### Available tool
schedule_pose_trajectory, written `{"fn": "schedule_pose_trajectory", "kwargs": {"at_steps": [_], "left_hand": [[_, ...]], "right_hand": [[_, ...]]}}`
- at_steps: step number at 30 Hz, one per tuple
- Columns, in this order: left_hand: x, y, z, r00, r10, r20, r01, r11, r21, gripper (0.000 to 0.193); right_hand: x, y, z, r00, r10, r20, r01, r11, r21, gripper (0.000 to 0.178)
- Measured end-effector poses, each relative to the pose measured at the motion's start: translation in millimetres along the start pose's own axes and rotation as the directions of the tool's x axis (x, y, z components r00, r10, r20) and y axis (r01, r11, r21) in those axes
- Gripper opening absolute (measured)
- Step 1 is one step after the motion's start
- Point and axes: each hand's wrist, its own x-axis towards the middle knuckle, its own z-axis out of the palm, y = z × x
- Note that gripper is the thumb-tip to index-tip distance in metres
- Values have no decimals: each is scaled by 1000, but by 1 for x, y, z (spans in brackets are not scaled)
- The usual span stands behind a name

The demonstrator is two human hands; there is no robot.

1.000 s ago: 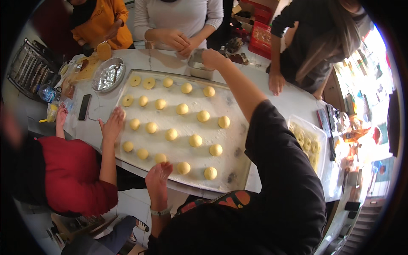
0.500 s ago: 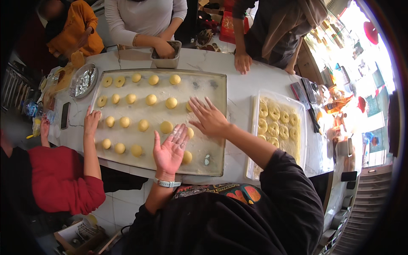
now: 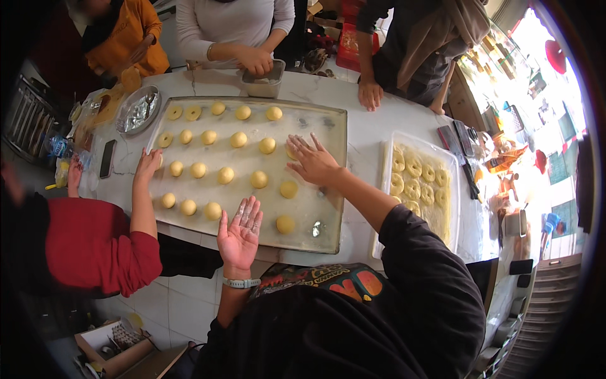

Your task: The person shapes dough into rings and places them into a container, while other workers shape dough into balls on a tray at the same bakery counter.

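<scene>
Left hand: palm up, fingers extended, nothing grasped, white powder on them. Right hand: palm down, fingers spread, not clenched, partly covering one of dough balls; contact cannot be told. Others in rows on large tray, mostly left of right hand; one just right of left hand. Right of right hand: clear container with dough rings. Left of both hands: co-worker's hand at tray edge.
</scene>
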Motion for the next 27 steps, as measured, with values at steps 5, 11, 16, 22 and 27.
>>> {"fn": "schedule_pose_trajectory", "kwargs": {"at_steps": [5, 11, 16, 22, 27], "left_hand": [[-8, 5, -4, 999, 34, -17, -34, 999, 23, 60], [-13, 10, -11, 998, 47, -38, -47, 999, 5, 55], [-15, 10, -13, 997, 48, -62, -47, 999, 16, 52], [-16, 10, -16, 996, 8, -88, -7, 1000, 4, 50], [-13, -1, -12, 994, 24, -110, -8, 990, 141, 47]], "right_hand": [[0, 9, -1, 999, 39, -28, -36, 996, 75, 54], [-2, 20, -16, 951, 173, -255, -130, 976, 177, 29], [-3, 16, -21, 977, 124, -174, -108, 989, 101, 32], [0, 11, -17, 994, 81, -79, -79, 997, 26, 20], [-6, 2, -14, 991, 46, -125, -47, 999, -5, 26]]}}
